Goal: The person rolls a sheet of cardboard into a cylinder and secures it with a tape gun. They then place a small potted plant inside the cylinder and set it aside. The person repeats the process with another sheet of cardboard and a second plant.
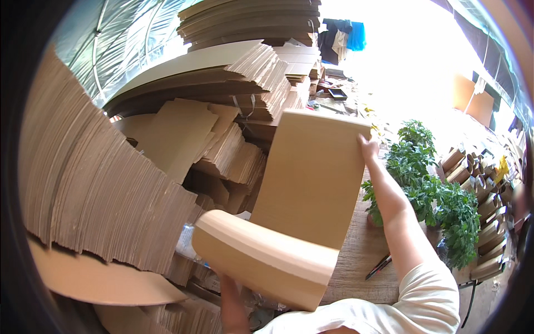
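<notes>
A large brown cardboard sheet (314, 178) is in front of me, its near end curled over into a rounded fold (267, 256). My right hand (368, 147) grips its far right edge near the corner, fingers closed, with the arm stretched forward. From below, my left hand (223, 274) meets the left side of the curled end. The cardboard covers its fingers, so their grip does not show. Under the sheet, a wooden tabletop (359, 261) shows on the right, where a dark, slim pen-like tool (378, 266) lies.
Tall stacks of flat cardboard (100, 172) crowd the left, with more piles (245, 78) behind. Leafy green plants (417, 172) stand right of my right arm. Beyond them are rolled cardboard tubes (489, 222). Cloths (342, 39) hang at the back.
</notes>
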A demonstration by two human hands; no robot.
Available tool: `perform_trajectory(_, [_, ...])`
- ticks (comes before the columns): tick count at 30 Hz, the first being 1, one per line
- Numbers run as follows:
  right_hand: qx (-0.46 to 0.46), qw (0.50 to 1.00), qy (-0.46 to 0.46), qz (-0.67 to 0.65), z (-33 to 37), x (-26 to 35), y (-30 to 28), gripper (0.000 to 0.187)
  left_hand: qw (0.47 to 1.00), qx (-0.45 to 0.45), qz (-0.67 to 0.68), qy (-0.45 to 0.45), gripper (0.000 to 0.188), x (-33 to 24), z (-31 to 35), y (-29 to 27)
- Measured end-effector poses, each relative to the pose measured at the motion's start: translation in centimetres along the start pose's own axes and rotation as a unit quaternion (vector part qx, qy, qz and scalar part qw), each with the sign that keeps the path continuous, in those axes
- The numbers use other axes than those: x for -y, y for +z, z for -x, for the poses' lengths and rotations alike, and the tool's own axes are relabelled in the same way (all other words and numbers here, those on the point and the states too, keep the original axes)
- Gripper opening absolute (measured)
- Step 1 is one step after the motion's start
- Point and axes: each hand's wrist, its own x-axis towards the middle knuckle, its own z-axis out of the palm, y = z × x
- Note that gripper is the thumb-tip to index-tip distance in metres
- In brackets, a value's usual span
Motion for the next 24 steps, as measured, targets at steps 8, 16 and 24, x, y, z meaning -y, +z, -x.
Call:
perform_trajectory(8, [0.332,0.925,0.113,0.142,11.7,-12.4,7.2,0.062,0.824,-0.023,-0.124,-0.552,0.046,5.8,3.4,-9.2])
perform_trajectory(16, [0.544,0.757,0.355,0.071,32.5,-15.1,-3.9,0.058,0.805,0.004,-0.054,-0.591,0.058,4.8,4.7,-6.8])
perform_trajectory(24, [0.292,0.78,0.528,-0.165,36.6,-13.0,-11.7,0.03,0.866,-0.015,0.085,-0.493,0.037,7.4,9.8,-7.8])
